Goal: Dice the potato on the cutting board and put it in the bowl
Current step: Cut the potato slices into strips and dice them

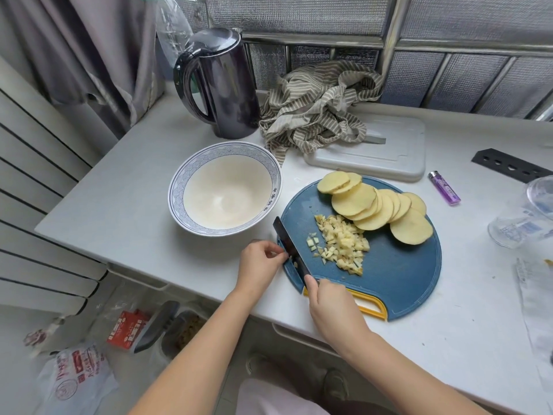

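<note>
The bowl (179, 187) stood empty on the tabletop (134, 205), just beside the cutting board (398, 274). The left hand (259, 265) pinched at the flat of the knife (289, 248), seemingly clearing stuck bits, while the right hand (332, 307) gripped its handle. Dicing looked partway done: a heap of diced potato (342, 247) lay mid-board, with uncut potato slices (377, 206) fanned beyond. Next, I judged, those slices needed cutting before anything went into the bowl.

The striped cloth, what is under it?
The striped cloth lies partly on the pale grey board, covering its far left corner. Anything else beneath is hidden.
</note>
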